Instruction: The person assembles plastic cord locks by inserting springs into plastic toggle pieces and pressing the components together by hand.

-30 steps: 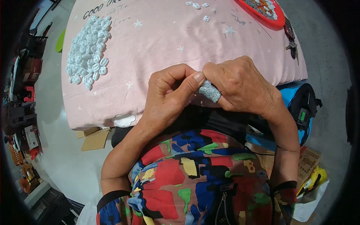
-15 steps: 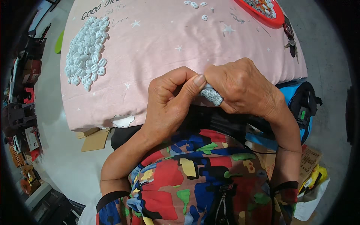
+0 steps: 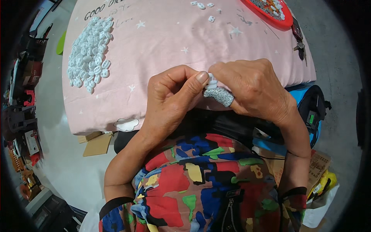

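Observation:
Between my two hands, above the near edge of the pink cloth, is a small white plastic piece (image 3: 211,81). My left hand (image 3: 168,96) pinches it from the left between thumb and curled forefinger. My right hand (image 3: 253,89) is closed with its fingers bent against the piece's right side; its fingertips are hidden, so anything else in them does not show. A grey speckled knitted sleeve (image 3: 219,97) wraps a finger of my right hand, just below the piece. Similar white pieces lie in a large heap (image 3: 89,52) on the cloth at the left.
The pink cloth (image 3: 162,50) covers the table. Several loose white pieces (image 3: 201,6) lie at the far middle. At the far right stands a red tray (image 3: 284,24) holding small metal and white parts, with keys (image 3: 300,46) beside it. A blue-and-black bag (image 3: 307,110) sits beyond my right forearm.
My hands have drawn slightly apart, the left shifting a little left and the right a little right. The white piece and more of the knitted sleeve now show between them.

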Action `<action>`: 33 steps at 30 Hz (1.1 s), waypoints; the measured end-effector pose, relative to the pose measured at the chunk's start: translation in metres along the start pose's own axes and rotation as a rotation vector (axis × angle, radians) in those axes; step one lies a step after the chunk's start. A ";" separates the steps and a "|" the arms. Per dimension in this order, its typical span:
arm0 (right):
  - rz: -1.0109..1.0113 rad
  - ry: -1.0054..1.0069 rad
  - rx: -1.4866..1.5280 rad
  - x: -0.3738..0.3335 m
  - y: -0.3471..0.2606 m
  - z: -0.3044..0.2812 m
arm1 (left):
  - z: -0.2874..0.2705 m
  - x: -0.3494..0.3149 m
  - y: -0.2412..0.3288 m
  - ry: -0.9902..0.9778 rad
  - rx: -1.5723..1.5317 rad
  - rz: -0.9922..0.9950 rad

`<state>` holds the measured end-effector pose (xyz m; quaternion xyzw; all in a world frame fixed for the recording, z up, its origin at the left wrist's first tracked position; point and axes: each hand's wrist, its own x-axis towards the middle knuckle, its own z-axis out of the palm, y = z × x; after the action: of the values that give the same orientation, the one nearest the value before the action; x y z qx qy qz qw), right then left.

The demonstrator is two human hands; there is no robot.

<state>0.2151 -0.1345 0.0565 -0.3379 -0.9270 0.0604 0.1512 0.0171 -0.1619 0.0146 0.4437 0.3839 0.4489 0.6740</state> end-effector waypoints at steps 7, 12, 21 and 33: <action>-0.004 -0.032 0.017 0.001 -0.002 -0.001 | 0.005 -0.001 -0.001 0.025 0.041 0.023; -0.013 -0.025 0.025 0.001 -0.002 -0.003 | 0.000 0.001 0.001 -0.023 0.081 0.012; 0.011 -0.050 -0.004 0.000 -0.002 -0.005 | 0.003 0.000 0.001 0.019 0.002 -0.009; 0.058 -0.097 0.024 0.000 -0.005 -0.003 | 0.012 -0.003 -0.004 0.073 -0.011 -0.009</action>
<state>0.2129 -0.1384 0.0609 -0.3595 -0.9223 0.0922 0.1081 0.0278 -0.1688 0.0154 0.4215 0.4079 0.4639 0.6639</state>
